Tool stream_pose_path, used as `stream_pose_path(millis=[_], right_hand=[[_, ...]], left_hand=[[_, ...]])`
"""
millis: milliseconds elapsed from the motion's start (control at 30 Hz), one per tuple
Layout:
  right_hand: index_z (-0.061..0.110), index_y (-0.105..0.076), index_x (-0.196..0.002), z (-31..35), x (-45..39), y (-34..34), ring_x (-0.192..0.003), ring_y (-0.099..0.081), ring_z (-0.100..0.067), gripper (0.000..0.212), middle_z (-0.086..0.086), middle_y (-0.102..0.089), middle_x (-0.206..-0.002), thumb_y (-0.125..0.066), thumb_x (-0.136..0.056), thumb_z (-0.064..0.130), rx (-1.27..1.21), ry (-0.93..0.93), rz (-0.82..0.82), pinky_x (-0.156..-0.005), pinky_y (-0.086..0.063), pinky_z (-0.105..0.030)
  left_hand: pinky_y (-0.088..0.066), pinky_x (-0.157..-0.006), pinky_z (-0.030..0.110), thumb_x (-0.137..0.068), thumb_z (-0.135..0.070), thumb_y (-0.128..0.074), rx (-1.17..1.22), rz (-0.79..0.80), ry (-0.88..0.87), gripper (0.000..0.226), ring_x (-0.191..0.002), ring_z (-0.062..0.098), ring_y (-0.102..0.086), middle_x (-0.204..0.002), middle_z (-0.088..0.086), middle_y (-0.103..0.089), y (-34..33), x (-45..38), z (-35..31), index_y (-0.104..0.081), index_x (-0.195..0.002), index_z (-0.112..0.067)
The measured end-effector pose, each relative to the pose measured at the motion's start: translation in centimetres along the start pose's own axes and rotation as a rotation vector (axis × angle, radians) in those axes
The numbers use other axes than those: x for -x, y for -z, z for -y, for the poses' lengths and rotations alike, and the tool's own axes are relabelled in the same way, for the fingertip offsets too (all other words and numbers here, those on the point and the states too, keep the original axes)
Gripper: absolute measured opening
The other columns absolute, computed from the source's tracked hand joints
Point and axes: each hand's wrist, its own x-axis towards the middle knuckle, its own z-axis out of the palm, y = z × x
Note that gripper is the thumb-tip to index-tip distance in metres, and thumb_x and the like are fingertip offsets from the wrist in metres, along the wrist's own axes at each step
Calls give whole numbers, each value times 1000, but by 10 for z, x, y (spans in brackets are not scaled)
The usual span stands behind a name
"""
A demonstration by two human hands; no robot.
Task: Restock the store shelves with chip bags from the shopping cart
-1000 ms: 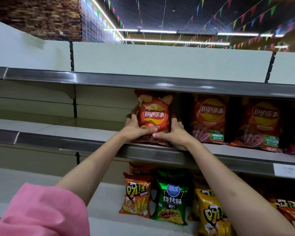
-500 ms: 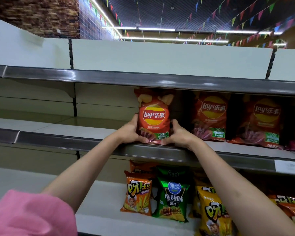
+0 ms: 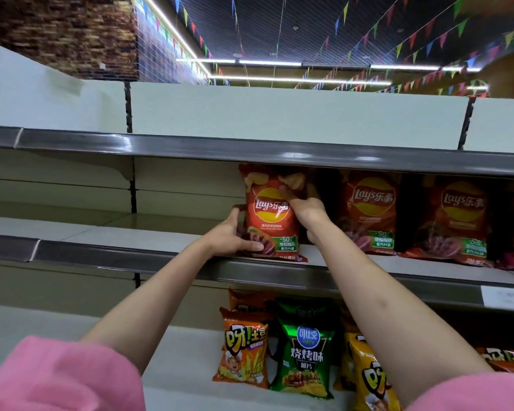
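Store aisle, bunting overhead. Red Lay's bag [image 3: 269,215] stands upright on the middle shelf [image 3: 149,238]; left hand [image 3: 230,237] holds its lower edge, right hand [image 3: 304,210] its side. Fingers behind are hidden.

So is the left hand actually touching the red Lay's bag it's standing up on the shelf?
Touching. The head view shows the left hand wrapped around the lower left edge of the red Lay's bag, thumb lying across its front near the bottom.
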Motion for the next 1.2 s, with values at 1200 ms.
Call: stream_pose_path(millis=[1200], right_hand=[[18,-50,-110,6,104,79,-109,-57,-22,29,0,-57,-107,-66,-88,29,226,192,-210,-97,-49,-45]], left_hand=[[-44,-86,24,-90,-21,-62,169,-379,-267,28,-101,17,-56,-114,7,-58,-39,48,-91,-57,-116,-11]])
